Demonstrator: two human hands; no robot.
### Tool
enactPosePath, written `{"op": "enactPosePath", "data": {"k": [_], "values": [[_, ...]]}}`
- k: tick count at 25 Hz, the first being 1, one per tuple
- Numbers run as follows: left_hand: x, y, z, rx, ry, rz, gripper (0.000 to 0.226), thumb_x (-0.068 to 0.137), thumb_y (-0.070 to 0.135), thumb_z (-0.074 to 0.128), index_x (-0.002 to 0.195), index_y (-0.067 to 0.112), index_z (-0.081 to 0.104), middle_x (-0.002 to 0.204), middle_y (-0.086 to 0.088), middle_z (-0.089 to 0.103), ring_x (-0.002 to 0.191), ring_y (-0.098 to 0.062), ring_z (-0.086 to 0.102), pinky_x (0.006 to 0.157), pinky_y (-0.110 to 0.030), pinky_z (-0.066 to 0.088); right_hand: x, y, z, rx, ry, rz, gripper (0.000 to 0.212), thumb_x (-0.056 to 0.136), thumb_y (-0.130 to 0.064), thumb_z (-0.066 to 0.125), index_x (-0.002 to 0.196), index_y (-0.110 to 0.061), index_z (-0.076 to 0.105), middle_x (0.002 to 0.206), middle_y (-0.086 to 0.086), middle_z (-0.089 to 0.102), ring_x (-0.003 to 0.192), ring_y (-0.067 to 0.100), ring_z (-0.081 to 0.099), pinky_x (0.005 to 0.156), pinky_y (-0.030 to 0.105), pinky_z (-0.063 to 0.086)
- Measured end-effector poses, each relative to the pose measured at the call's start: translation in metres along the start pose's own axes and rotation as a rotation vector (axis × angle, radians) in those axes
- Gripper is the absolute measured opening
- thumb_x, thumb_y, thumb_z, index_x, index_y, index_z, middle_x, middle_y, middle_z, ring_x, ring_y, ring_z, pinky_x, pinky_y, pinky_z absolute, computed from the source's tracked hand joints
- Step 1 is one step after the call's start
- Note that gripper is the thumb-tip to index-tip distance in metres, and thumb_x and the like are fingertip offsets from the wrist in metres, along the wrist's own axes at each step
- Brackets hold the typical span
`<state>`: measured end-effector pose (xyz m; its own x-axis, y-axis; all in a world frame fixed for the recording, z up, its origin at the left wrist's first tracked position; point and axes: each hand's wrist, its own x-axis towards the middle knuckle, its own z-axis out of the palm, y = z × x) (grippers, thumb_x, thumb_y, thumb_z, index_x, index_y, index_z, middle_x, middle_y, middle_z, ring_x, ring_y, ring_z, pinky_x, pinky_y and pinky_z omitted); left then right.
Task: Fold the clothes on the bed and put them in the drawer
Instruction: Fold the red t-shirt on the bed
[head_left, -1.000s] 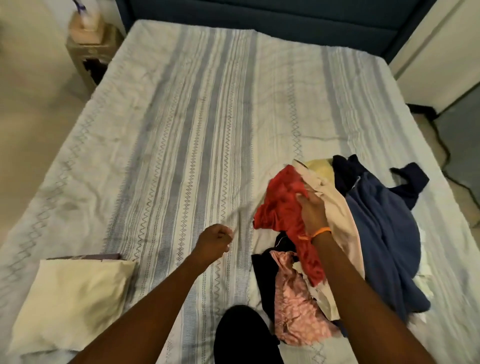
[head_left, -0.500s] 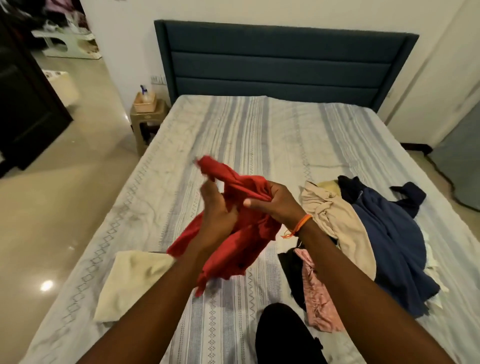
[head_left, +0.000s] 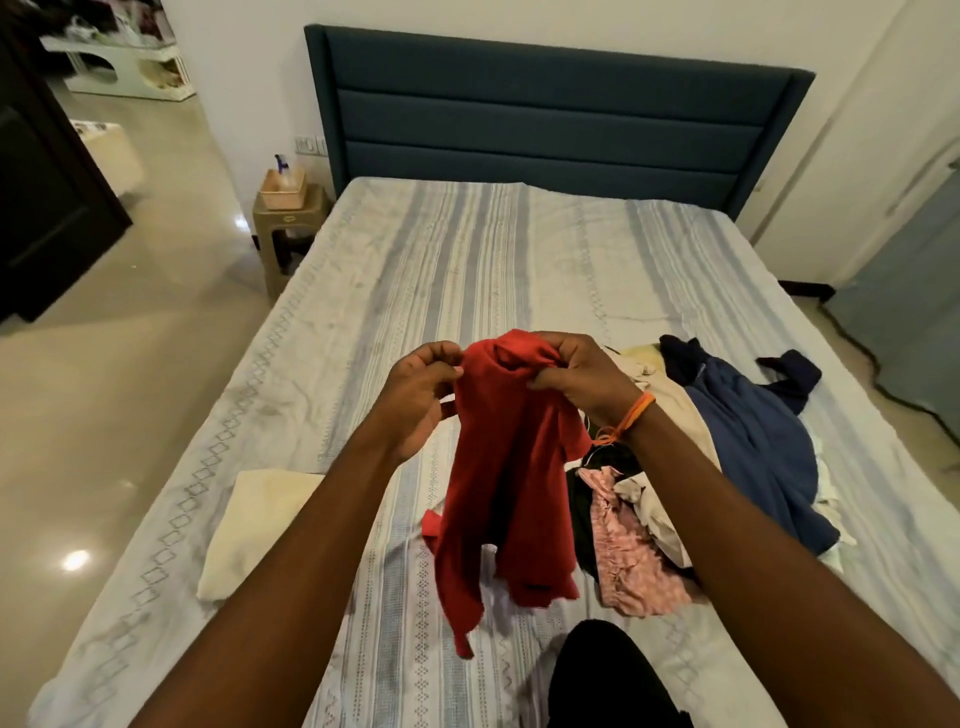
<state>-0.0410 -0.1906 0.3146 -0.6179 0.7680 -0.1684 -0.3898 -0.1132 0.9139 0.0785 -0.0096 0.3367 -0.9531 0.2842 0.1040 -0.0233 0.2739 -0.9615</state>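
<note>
Above the bed (head_left: 467, 270), left hand (head_left: 415, 400) and right hand (head_left: 576, 379) pinch the red shirt (head_left: 509, 467) at its top edge; soft, light, floppy, probably best held by its shoulders.

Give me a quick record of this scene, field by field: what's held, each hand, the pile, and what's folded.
held item: red garment, hanging unfolded above the bed
left hand: pinches its top edge
right hand: grips the bunched top
unfolded pile: blue, beige, pink and black clothes, to the right
folded: cream piece at the bed's left edge
</note>
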Motion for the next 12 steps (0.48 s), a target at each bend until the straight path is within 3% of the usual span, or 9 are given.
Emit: {"op": "enactPosePath", "data": {"k": [2,4,6,9,12], "values": [[-0.002,0.004,0.008,0.08,0.001,0.022,0.04,0.087,-0.008,0.052,0.118,0.017,0.056,0.115,-0.005,0.061,0.094,-0.019,0.06,0.075,-0.035,0.053,0.0,-0.005,0.0,0.002,-0.101,0.037,0.055,0.07,0.02,0.053,0.116,-0.008,0.066,0.091,-0.003,0.072,0.087,0.009,0.066,0.079,0.023,0.052],[-0.002,0.007,0.014,0.43,0.005,0.128,0.066,0.078,-0.007,0.062,0.132,0.027,0.048,0.137,-0.001,0.044,0.113,-0.017,0.054,0.079,-0.03,0.054,0.004,-0.011,-0.001,-0.078,-0.238,0.028,0.059,0.064,0.015,0.053,0.116,-0.008,0.067,0.093,-0.001,0.073,0.09,0.012,0.068,0.079,0.024,0.053],[0.002,0.012,0.016,0.812,-0.075,0.226,0.076,0.068,0.007,0.07,0.134,0.036,0.046,0.139,0.006,0.041,0.119,-0.011,0.047,0.085,-0.027,0.05,0.008,-0.017,-0.002,-0.184,-0.301,-0.002,0.058,0.065,0.022,0.053,0.111,-0.009,0.069,0.081,-0.013,0.072,0.082,0.001,0.067,0.074,0.016,0.049],[0.013,0.023,0.017,1.09,-0.18,0.215,0.047,0.062,0.039,0.071,0.108,0.036,0.064,0.102,0.013,0.067,0.094,-0.004,0.062,0.082,-0.029,0.049,0.011,-0.017,-0.01,-0.262,-0.222,-0.054,0.05,0.068,0.026,0.054,0.098,-0.011,0.072,0.078,-0.011,0.07,0.076,-0.002,0.064,0.071,0.014,0.047],[0.02,0.034,0.018,1.087,-0.124,0.25,0.008,0.085,0.028,0.07,0.092,0.025,0.072,0.079,0.011,0.069,0.072,0.0,0.063,0.069,-0.024,0.047,0.015,-0.008,-0.027,-0.401,-0.091,-0.1,0.039,0.071,0.014,0.066,0.1,-0.01,0.069,0.083,-0.005,0.067,0.073,0.006,0.061,0.068,0.015,0.045]]}}
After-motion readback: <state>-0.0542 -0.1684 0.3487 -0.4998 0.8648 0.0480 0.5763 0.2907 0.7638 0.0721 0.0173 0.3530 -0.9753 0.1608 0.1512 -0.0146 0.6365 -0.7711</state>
